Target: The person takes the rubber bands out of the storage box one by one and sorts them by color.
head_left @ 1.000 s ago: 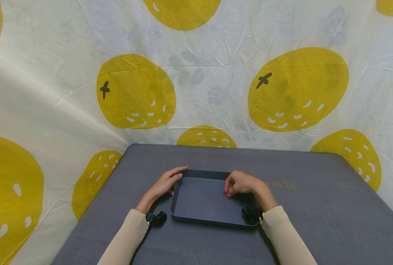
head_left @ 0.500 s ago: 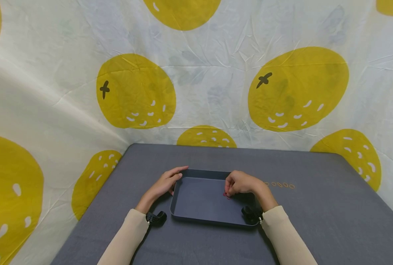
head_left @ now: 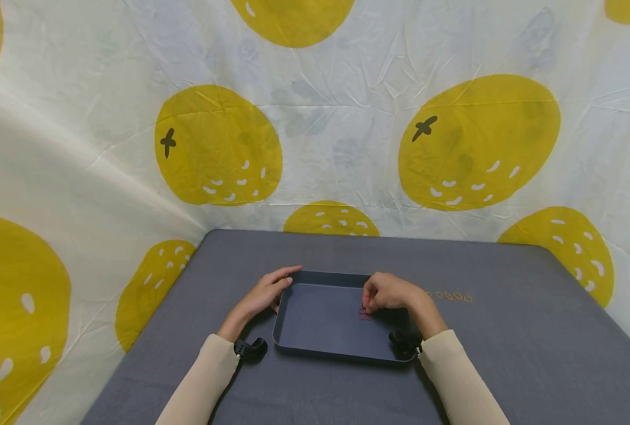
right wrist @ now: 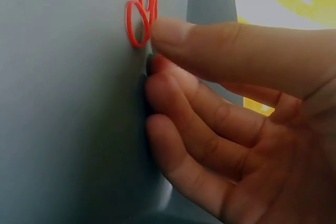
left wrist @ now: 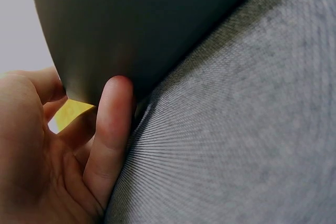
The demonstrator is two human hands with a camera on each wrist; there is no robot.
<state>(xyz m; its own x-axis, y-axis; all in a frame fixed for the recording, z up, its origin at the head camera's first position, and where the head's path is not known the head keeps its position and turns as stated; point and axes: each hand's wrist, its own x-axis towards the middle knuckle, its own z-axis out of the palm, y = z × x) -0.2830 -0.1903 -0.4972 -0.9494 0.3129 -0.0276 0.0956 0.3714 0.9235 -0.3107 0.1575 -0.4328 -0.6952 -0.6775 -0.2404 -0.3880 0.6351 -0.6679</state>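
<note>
Sleeves (head_left: 198,378): both pale, coming in from the near side, one to each side of the tray (head_left: 320,321), so neither forearm crosses the other.
Wrist mounts (head_left: 252,351): a black one at each wrist; the right one juts over the tray's near right corner and covers part of the rim there.
Tray: dark and shallow, flat on the table (head_left: 315,392), long side towards me, I'd say so that both ends come within easy reach.
Red loops (right wrist: 145,15): at least three, bunched close on the tray floor, right of its middle, at my right fingertips.
Right hand (head_left: 386,293): thumb and fingers drawn together, thumb tip over one loop's edge; my forefinger's tip is hidden behind it, so I can't tell whether I have the band pinched or merely touched. Fingertips from above suit something so thin, I judge.
Left hand (head_left: 264,293): gripping the tray at its far left corner, thumb over the rim, other fingers round the outer wall; to my mind this stops it sliding and leaves its floor uncovered.
Orange loops (head_left: 449,296): in a row on the table, outside the tray to its right; my right wrist partly blocks the nearest. Their place apart probably stops the colours mixing.
Backdrop (head_left: 341,153): white cloth with yellow fruit, beyond the table's far edge, obstructing nothing.
</note>
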